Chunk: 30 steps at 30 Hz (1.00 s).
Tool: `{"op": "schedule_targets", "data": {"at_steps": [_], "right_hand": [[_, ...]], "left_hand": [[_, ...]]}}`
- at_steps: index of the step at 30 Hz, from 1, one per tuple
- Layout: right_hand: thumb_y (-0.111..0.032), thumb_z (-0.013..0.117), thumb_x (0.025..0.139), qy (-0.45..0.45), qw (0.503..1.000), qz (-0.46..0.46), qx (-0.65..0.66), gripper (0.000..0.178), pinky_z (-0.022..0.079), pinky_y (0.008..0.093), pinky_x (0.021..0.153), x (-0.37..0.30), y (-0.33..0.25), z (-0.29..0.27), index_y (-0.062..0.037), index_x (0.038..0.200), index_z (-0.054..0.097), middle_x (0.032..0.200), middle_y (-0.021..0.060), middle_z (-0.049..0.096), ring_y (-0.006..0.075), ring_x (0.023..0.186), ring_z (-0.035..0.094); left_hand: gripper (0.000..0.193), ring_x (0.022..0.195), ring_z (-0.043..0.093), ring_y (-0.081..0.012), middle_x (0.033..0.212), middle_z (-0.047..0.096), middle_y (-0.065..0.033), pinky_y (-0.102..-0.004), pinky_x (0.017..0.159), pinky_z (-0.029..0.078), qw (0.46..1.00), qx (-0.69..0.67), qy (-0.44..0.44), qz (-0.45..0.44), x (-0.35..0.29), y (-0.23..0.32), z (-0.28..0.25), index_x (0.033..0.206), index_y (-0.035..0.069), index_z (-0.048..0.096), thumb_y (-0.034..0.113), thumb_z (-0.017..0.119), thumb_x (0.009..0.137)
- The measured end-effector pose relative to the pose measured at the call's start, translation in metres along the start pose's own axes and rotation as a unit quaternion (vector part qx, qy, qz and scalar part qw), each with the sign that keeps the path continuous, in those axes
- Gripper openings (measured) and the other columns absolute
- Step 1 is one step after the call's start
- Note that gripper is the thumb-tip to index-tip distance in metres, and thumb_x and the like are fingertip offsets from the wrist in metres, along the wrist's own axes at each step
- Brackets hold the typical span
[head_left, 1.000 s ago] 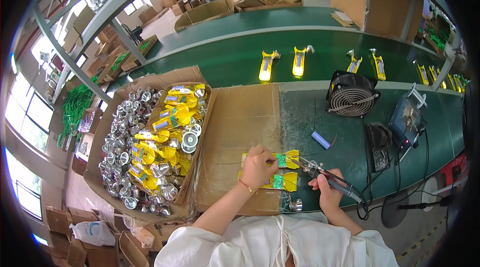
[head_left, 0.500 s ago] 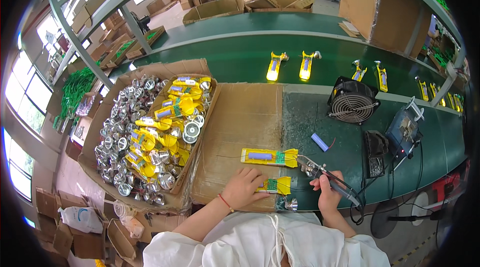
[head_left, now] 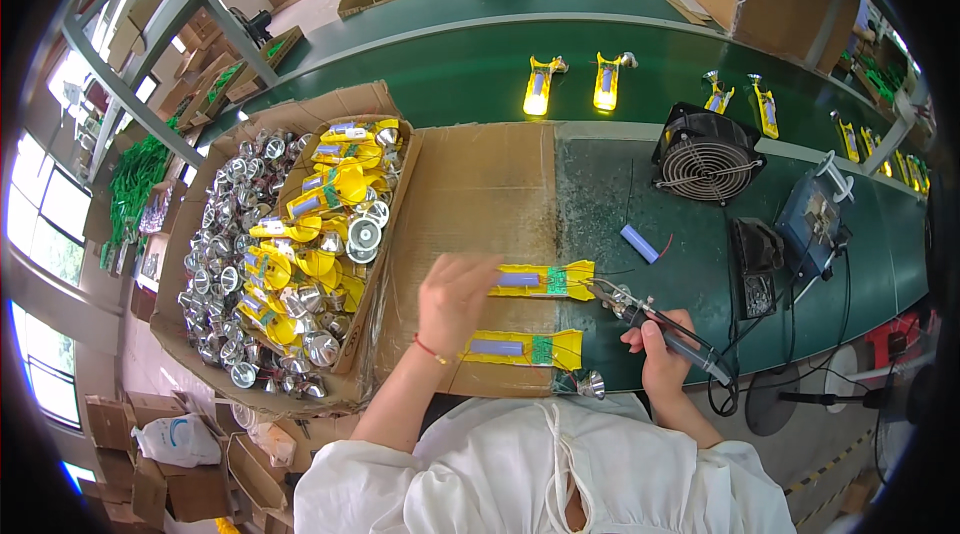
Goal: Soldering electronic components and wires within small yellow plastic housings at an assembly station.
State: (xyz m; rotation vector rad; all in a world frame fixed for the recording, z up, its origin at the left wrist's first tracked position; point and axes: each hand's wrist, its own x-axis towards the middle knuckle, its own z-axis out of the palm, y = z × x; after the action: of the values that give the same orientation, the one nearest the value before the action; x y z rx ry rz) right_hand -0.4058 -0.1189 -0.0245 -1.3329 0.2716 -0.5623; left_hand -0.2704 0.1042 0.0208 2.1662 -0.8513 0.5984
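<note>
Left hand (head_left: pixel 455 296) touches yellow housing (head_left: pixel 540 280); right hand (head_left: pixel 662 352) grips soldering iron (head_left: pixel 655 322).

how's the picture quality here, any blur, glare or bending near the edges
Head view: the left hand is slightly motion-blurred, the right hand sharper; blown-out windows at the left edge; the green conveyor belt bows from fisheye distortion; black corners frame the circular image.

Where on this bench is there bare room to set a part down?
Free: the cardboard sheet above the left hand, and the green mat between it and the fan. Crowded: the parts box, and around the right hand.
</note>
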Motion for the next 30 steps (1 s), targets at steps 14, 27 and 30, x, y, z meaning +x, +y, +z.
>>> {"op": "schedule_targets", "data": {"at_steps": [14, 27, 30], "right_hand": [[-0.005, 0.058, 0.080, -0.055, 0.998, 0.001, -0.041, 0.015, 0.049, 0.0241, 0.055, 0.006, -0.002, -0.009, 0.0030, 0.087, 0.048, 0.070, 0.0116, 0.059, 0.0138, 0.061, 0.059], [-0.004, 0.059, 0.078, -0.059, 0.997, 0.023, -0.034, 0.015, 0.050, 0.0248, 0.054, 0.010, 0.002, -0.002, 0.0038, 0.086, 0.049, 0.070, 0.0131, 0.060, 0.0142, 0.060, 0.060], [-0.003, 0.059, 0.078, -0.066, 0.997, 0.027, -0.037, 0.014, 0.050, 0.0249, 0.054, 0.012, 0.003, 0.001, 0.0039, 0.085, 0.049, 0.070, 0.0127, 0.059, 0.0143, 0.060, 0.060]], "left_hand": [[0.005, 0.066, 0.051, -0.0221, 0.070, 0.059, -0.0044, -0.0314, 0.059, 0.043, 0.989, -0.027, -0.144, 0.009, 0.020, 0.009, 0.038, 0.074, 0.007, 0.065, 0.009, 0.065, 0.069], [0.004, 0.069, 0.052, -0.0232, 0.069, 0.059, -0.0060, -0.0325, 0.062, 0.044, 0.978, -0.003, -0.196, -0.075, 0.008, 0.013, 0.044, 0.071, 0.005, 0.065, 0.007, 0.066, 0.067], [0.003, 0.071, 0.053, -0.0237, 0.068, 0.057, -0.0056, -0.0342, 0.061, 0.044, 0.975, 0.003, -0.200, -0.094, 0.007, 0.012, 0.046, 0.067, 0.006, 0.065, 0.008, 0.065, 0.066]]}}
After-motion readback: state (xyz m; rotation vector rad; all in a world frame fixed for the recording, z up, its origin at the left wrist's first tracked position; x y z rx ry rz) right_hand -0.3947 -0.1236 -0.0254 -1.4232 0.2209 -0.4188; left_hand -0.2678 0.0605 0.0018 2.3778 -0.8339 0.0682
